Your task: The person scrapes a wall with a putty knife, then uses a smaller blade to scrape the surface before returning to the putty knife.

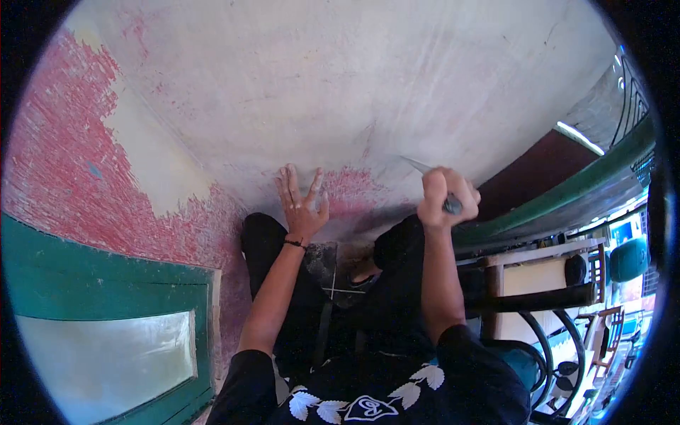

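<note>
My right hand (448, 197) is wrapped around the dark handle of a scraper (414, 163). Its thin metal blade points left and lies at or very near the wall (340, 85); contact is hard to judge. My left hand (300, 204) rests with spread fingers against the lower wall, its fingertips dusted white. Between the two hands is a patch of scratched red paint (347, 185). Above it the wall surface is whitish, with faint pink traces and streaks.
At left, scratched red paint (64, 156) borders a cream patch (156, 166), above a green frame with a pane (106, 361). On the right are a green rail (552, 195), stacked furniture (538, 283) and a dark red panel (538, 173). My foot (363, 275) stands on dark tiles.
</note>
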Demonstrator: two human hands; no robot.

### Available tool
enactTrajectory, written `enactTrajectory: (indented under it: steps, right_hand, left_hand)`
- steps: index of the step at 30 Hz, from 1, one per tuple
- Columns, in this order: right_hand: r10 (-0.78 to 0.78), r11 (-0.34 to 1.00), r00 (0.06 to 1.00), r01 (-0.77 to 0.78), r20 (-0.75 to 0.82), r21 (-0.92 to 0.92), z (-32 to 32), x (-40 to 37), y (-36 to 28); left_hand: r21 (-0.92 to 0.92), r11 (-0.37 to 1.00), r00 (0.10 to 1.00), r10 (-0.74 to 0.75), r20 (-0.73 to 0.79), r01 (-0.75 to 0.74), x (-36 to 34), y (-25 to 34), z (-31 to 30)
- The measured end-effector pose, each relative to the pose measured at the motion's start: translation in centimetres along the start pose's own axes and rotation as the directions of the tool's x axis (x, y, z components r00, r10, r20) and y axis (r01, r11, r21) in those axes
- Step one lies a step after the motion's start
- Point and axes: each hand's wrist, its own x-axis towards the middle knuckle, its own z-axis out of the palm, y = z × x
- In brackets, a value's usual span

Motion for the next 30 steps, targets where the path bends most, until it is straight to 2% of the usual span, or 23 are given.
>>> enactTrajectory:
  steps: [1, 2, 5, 6, 10, 13, 16, 19, 20, 23, 26, 30]
  right_hand:
    - [-0.035, 0.998, 0.999, 0.037, -0.035, 0.057, 0.1, -0.1, -0.1]
    - [-0.116, 0.991, 0.993, 0.115, 0.020, 0.065, 0.1, -0.1, 0.2]
    - [-0.063, 0.998, 0.997, 0.064, 0.054, -0.016, 0.0, 0.9, -0.6]
    - [-0.003, 1.000, 1.000, 0.003, -0.008, -0.022, -0.4, 1.2, -0.9]
    - [-0.026, 0.997, 0.999, 0.028, -0.027, 0.076, -0.4, 1.7, -0.7]
    - [-0.026, 0.998, 0.999, 0.028, -0.043, 0.054, -0.8, 2.4, -0.9]
    - [0.007, 0.988, 0.995, 0.009, -0.099, 0.157, -0.9, 2.3, -0.8]
    - [0.040, 0.998, 0.998, -0.037, -0.054, 0.056, -1.5, 3.3, -1.4]
    - [-0.015, 0.995, 0.997, 0.023, -0.076, 0.097, -1.3, 3.8, -1.8]
    - [-0.016, 0.984, 0.991, 0.039, -0.132, 0.172, -1.0, 4.0, -1.3]
    - [-0.007, 0.995, 0.998, 0.013, -0.060, 0.101, -1.9, 4.8, -1.7]
    - [0.010, 0.987, 0.997, 0.002, -0.072, 0.163, -1.8, 5.1, -2.0]
  left_hand:
    - [0.007, 1.000, 1.000, -0.006, 0.005, 0.006, -0.1, 0.0, -0.1]
    - [0.001, 1.000, 1.000, -0.015, 0.007, 0.015, -0.4, 0.0, -0.1]
    - [-0.013, 1.000, 1.000, -0.020, 0.019, 0.021, -0.5, 0.2, -0.3]
    - [-0.006, 1.000, 1.000, -0.016, 0.010, 0.016, -0.5, 0.2, -0.3]
    - [-0.016, 0.999, 0.999, -0.031, 0.027, 0.031, -0.4, 0.1, -0.1]
    - [-0.021, 1.000, 1.000, -0.016, 0.003, 0.016, -0.3, 0.1, 0.0]
    - [-0.011, 1.000, 0.999, -0.028, 0.047, 0.028, -0.5, 0.1, -0.3]
    - [-0.009, 1.000, 0.999, -0.018, 0.035, 0.018, -0.5, 0.2, -0.2]
    - [-0.005, 1.000, 0.999, -0.009, 0.033, 0.009, -0.2, 0.1, -0.1]
    - [0.003, 1.000, 0.999, -0.010, 0.039, 0.010, -0.7, 0.0, -0.3]
    - [-0.012, 1.000, 0.999, -0.013, 0.044, 0.013, -0.6, 0.1, -0.2]
    - [-0.018, 1.000, 0.999, -0.019, 0.051, 0.020, -0.8, 0.0, -0.3]
